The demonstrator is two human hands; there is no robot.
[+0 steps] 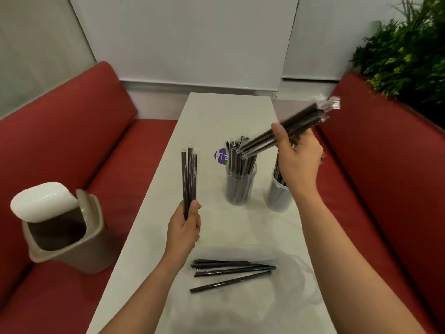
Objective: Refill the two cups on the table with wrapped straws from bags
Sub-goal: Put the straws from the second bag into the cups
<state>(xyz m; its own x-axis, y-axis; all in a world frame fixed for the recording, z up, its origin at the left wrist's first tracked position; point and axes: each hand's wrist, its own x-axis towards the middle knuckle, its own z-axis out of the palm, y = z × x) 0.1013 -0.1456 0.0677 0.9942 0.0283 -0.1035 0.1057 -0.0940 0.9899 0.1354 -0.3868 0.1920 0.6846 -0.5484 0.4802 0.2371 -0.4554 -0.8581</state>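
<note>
- Wrapped straws (pixel 289 127) are tilting in a bundle above the two cups, lower ends pointing into the fuller cup (pixel 239 186), apparently being lined up for dropping in.
- The right hand (pixel 297 157) is curling thumb and fingers round the bundle's middle, wrapper tips sticking out beyond.
- The left hand (pixel 184 229) is gripping three upright straws (pixel 189 179) by their lower ends, likely holding the next batch.
- Loose straws (pixel 231 271) are lying on the table (pixel 216 112) nearer the person; the second cup (pixel 279 196) is standing behind the right wrist.
</note>
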